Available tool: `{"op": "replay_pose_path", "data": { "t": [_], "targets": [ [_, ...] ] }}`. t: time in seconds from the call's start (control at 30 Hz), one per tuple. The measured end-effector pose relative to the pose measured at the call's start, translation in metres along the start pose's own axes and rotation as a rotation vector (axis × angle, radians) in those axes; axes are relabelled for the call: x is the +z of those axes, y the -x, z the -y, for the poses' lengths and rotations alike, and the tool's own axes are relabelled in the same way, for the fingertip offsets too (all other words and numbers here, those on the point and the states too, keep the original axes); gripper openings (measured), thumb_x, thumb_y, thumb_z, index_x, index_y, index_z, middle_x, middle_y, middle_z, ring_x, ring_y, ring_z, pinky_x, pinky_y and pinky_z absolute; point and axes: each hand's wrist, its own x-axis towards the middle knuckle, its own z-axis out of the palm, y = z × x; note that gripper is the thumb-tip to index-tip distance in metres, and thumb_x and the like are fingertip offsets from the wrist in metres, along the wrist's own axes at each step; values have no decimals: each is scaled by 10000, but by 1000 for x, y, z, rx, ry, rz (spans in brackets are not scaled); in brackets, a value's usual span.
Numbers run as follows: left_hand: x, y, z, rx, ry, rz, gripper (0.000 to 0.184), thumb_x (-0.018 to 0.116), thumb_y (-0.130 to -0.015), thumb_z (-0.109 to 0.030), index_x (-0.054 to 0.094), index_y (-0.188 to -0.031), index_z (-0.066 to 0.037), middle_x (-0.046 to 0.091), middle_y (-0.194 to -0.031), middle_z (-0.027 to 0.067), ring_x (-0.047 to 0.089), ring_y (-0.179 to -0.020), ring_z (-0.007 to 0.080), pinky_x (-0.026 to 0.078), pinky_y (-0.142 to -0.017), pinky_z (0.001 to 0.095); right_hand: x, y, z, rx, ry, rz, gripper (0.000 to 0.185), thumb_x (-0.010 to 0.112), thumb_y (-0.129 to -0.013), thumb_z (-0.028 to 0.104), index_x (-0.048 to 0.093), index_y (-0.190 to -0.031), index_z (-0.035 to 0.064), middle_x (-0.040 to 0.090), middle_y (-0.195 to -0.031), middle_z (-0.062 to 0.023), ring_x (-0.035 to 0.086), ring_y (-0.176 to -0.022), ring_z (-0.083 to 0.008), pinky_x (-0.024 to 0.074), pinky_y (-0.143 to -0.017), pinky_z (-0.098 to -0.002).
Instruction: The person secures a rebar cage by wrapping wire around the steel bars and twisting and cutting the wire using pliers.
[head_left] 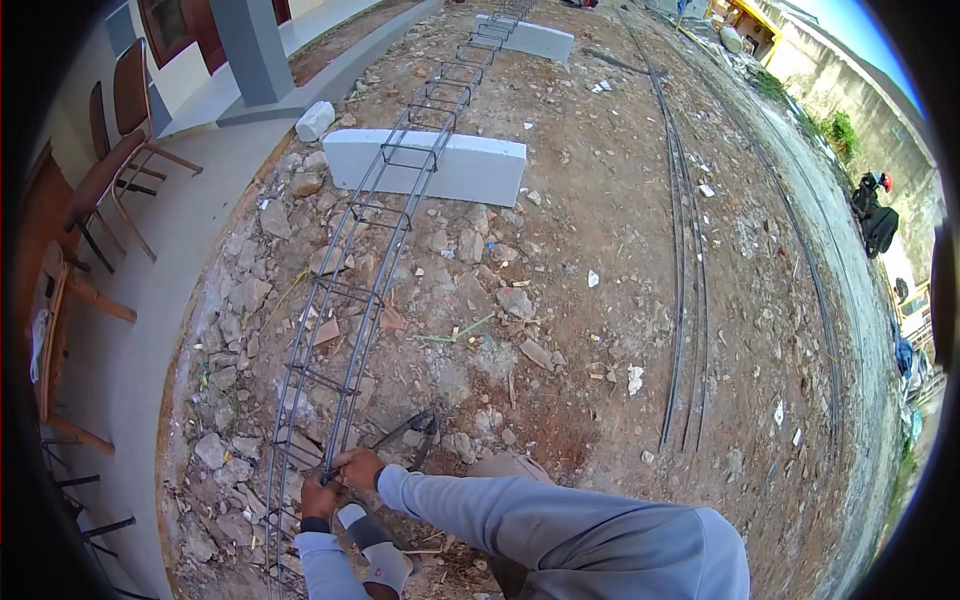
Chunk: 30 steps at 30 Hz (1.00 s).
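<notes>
A long rebar cage [372, 285] of dark bars with square stirrups runs from beside me up toward the top of the view. My left hand [318, 497] is closed around one of its long bars at the near end. Just above and to the right, my right hand [358, 467] touches the same bar with its fingers pinched together. Whatever lies between those fingertips is too small to make out. A dark angular metal object [410, 428] is on the ground close to my right hand. My feet are partly hidden below my arms.
White blocks [425, 165] support the cage farther off. Loose rebar [680, 300] lies on the dirt to the right. Broken rubble [245, 295] lines the left side beside a concrete walkway [190, 260] with chairs [110, 165]. A motorcycle [876, 215] stands at far right.
</notes>
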Motion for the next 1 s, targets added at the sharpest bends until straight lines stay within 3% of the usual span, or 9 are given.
{"op": "replay_pose_path", "data": {
  "t": [0.1,0.2,0.33,0.4,0.5,0.6,0.8,0.9,1.0],
  "targets": [
    [1,1,-2,-90,3,-4,211,613,-803,-118,627,-939,42,663,-778,130,661,-648,192,513,-573,302,-8,6,13,4,-16,-26,307,493,-714,40,687,-949,75,672,-933,-139,635,-901,-281,488,-820,-347],
    [-7,-2,-3,-252,194,131,231,610,-803,-122,620,-964,43,662,-800,157,664,-668,224,528,-583,316,-6,3,10,44,-91,-31,303,490,-707,36,691,-930,67,672,-919,-145,637,-902,-278,484,-815,-339],
    [-24,-1,-5,-278,485,302,282,595,-803,-119,577,-1041,31,644,-863,122,657,-754,236,545,-693,334,-13,1,7,-10,34,-67,258,526,-730,104,700,-920,102,674,-916,-127,641,-874,-277,491,-793,-340],
    [-27,-2,4,-267,573,280,297,585,-813,-131,578,-1061,33,652,-910,134,646,-780,223,528,-730,321,-17,6,13,60,-8,-78,225,560,-736,132,702,-908,105,678,-898,-118,642,-865,-270,496,-768,-337],
    [-31,-3,13,-311,682,281,309,556,-850,-205,589,-1059,19,656,-960,122,649,-833,219,511,-745,314,-13,2,0,57,-110,-50,229,555,-723,44,685,-908,15,688,-899,-111,642,-847,-195,485,-763,-291],
    [-27,-12,10,-351,610,275,333,496,-890,-264,597,-1031,21,665,-911,144,658,-793,234,524,-734,325,-12,1,-6,201,-360,-59,204,570,-734,-2,689,-900,-1,677,-860,-75,604,-787,-165,471,-727,-281],
    [-21,-17,-3,-369,400,318,368,434,-909,-279,605,-958,44,658,-851,188,665,-683,263,551,-606,316,-7,3,-5,99,-274,-142,179,587,-745,-25,688,-890,5,656,-804,-46,577,-759,-133,452,-701,-256],
    [-26,-14,-11,-392,305,303,373,416,-913,-272,606,-946,47,657,-851,186,666,-690,263,556,-628,328,-7,5,4,97,-393,-143,158,582,-753,-27,684,-868,8,643,-779,-28,567,-752,-116,444,-697,-246],
    [-26,-16,-4,-386,471,342,377,421,-914,-273,614,-956,48,659,-845,173,664,-702,253,551,-654,328,-10,9,16,83,-479,-131,154,579,-752,-35,680,-859,11,639,-776,-22,563,-755,-108,438,-702,-245]
  ]
}}
